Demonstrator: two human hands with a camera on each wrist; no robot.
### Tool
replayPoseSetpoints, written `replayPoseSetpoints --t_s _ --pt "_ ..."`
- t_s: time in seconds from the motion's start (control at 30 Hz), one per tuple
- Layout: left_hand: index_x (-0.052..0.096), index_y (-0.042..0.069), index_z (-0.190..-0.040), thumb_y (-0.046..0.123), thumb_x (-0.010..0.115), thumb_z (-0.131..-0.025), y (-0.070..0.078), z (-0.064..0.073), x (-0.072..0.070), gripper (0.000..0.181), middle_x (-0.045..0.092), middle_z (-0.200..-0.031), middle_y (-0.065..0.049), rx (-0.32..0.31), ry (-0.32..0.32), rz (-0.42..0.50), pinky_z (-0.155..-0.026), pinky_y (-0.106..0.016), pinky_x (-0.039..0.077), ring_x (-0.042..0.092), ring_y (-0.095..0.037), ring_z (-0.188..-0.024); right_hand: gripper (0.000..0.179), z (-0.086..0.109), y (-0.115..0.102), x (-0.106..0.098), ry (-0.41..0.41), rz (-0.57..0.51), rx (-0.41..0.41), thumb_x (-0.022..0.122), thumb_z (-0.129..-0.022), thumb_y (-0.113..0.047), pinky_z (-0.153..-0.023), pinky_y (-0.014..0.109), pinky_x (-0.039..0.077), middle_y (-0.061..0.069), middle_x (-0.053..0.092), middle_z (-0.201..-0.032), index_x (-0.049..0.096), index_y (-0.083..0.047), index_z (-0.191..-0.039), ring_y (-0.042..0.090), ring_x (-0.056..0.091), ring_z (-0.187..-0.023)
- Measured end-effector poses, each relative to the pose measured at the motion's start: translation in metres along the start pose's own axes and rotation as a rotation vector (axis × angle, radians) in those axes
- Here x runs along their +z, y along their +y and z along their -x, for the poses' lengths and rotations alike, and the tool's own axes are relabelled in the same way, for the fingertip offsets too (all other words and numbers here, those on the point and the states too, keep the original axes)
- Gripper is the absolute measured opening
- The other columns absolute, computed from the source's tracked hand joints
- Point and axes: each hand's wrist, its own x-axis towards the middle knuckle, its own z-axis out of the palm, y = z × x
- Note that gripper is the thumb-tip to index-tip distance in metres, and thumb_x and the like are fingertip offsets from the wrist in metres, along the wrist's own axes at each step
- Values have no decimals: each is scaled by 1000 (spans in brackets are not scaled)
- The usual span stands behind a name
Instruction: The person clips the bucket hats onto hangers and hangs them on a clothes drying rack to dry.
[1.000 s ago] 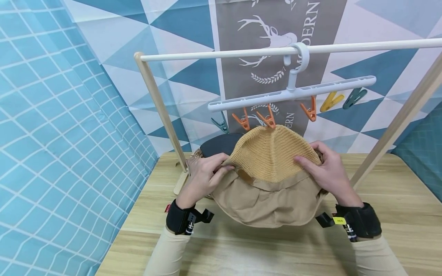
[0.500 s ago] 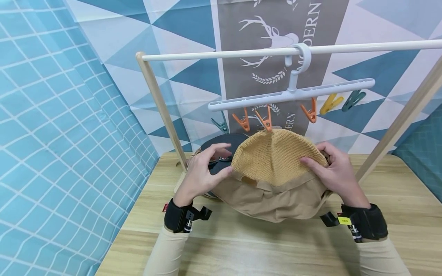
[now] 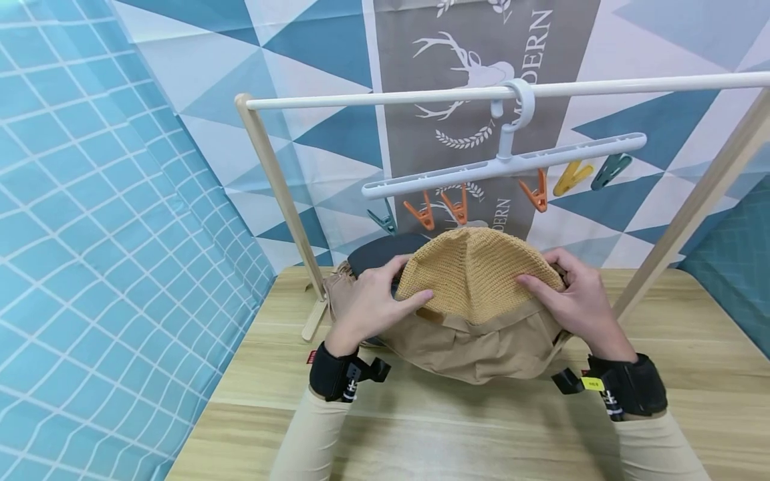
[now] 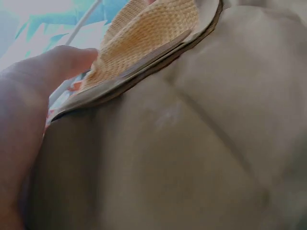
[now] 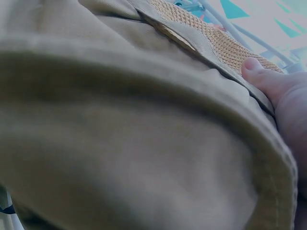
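Holds up over the table (image 3: 469, 434), below the hanger (image 3: 504, 165), a tan hat (image 3: 475, 354) with yellow knit (image 3: 463, 274) at its mouth. Looks light, soft, floppy, unlikely to slip or break; calls for a hold at both ends of the rim. Pinches one end in the right hand (image 3: 579, 298); sets the left hand (image 3: 374, 300) at the other, thumb (image 3: 415, 302) over the knit, but hides the fingertips: cannot tell whether pinching.

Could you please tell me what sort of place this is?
Probably an indoor tabletop workspace, perhaps staged: a white-barred wooden rack stands on a pale wood-grain table, before a blue-and-white triangle-patterned backdrop.
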Motion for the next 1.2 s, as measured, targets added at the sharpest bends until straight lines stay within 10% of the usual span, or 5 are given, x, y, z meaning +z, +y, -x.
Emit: replayPoseSetpoints --t_s 0.4,0.73,1.2 --pt "76 5 -125 22 76 -109 -8 -5 17 23 72 -81 -8 60 125 54 -65 -24 38 58 -12 -66 26 -2 -1 -2 27 17 11 86 -85 19 -60 11 46 -26 71 -93 73 2 -99 -11 64 -76" --pt "79 7 -121 18 77 -108 -4 -6 17 17 86 -103 -14 56 259 66 -66 -24 48 76 -22 -75 17 -5 3 -8 63 59 70 83 -93 13 -65 13 43 -32 71 -100 73 2 -103 -7 60 -80" --pt "80 5 -119 18 71 -112 0 -8 17 17 83 -93 -14 78 312 -3 -58 -22 39 65 -17 -61 19 -7 7 -4 -5 56 112 85 -93 10 -69 13 45 -29 69 -98 74 2 -107 -7 62 -85"
